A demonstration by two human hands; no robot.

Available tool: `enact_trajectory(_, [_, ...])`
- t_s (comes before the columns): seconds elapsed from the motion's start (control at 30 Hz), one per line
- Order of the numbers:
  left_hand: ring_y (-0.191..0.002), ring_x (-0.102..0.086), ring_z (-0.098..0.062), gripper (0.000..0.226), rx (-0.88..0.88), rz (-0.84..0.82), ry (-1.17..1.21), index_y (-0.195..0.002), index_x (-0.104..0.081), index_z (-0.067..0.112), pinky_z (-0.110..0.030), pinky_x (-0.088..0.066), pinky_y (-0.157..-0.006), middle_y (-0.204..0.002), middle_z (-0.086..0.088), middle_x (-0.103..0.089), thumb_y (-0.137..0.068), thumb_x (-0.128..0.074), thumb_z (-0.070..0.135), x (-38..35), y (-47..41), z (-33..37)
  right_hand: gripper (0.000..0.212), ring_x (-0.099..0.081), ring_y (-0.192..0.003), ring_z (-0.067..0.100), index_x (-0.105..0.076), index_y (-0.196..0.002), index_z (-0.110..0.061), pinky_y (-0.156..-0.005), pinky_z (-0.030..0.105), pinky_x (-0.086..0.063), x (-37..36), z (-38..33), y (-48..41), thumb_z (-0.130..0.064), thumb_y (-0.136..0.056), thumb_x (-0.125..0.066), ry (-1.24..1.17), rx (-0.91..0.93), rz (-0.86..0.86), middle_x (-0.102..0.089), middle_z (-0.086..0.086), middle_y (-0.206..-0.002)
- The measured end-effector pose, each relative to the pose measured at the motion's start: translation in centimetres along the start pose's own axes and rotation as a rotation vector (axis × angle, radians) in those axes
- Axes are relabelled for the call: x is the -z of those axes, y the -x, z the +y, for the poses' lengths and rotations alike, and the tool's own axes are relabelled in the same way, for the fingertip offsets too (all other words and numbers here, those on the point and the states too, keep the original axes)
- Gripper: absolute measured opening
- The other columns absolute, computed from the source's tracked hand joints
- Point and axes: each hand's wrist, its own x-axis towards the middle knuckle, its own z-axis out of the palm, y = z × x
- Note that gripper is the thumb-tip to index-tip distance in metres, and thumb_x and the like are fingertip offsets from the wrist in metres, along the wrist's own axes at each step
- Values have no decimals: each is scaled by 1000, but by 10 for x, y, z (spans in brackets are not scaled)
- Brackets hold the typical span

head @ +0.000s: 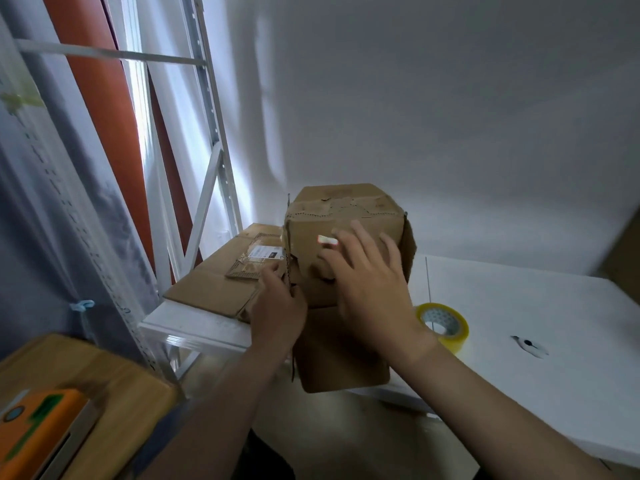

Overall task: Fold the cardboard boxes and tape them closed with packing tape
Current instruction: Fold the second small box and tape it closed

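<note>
Boxes: one folded box (346, 220) at the white table's (519, 306) edge, one flattened box (211, 287) left of it.
Tape: one tape roll (446, 325) beside the folded box.
Hands: left hand (277, 308) grips its left edge; right hand (370, 289) flat, fingers spread, on its front.

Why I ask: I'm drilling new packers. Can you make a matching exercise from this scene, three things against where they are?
1 upright box
2 tape roll
3 flattened cardboard

A lying on the white table, right of the hands
B lying flat at far left
C under the right hand, fingers spread

Pairs: 1-C, 2-A, 3-B
</note>
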Motion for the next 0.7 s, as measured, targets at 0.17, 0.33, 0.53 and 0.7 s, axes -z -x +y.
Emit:
enact_trajectory(0.17, [-98, -64, -30, 29, 19, 12, 11, -124, -38, 24, -53, -56, -86, -118, -8, -62, -97, -51, 27, 3, -2, -1, 46, -36, -133, 35, -58, -131, -21, -105, 52, -35, 30, 15, 17, -15, -86, -56, -108, -241, 229, -46, 11, -144])
enact_trajectory(0.33, [-97, -62, -28, 21, 30, -42, 9, -118, -36, 27, -44, -54, -81, -113, -9, -59, -101, -48, 23, 10, -6, -7, 28, -55, -97, 15, -62, -121, -19, -74, 28, -54, 15, 21, 62, -16, -93, -61, -363, -183, 73, -48, 1, -124])
enact_trajectory(0.53, [-101, -60, -28, 29, 24, -91, 33, -127, -39, 23, -46, -53, -89, -109, -4, -60, -100, -50, 22, 20, -7, -9, 77, -50, -122, 32, -44, -142, -27, -90, 38, -51, -54, 5, 98, -43, -76, -81, -158, 37, -412, -38, 7, -144])
enact_trajectory(0.7, [-102, -57, -26, 33, 21, -115, 60, -131, -40, 21, -45, -51, -92, -106, 2, -57, -100, -50, 19, 24, -11, -8, 93, -45, -133, 45, -52, -137, -27, -103, 62, -42, -94, 9, 96, -37, -55, -93, 156, 38, -522, -46, 19, -146])
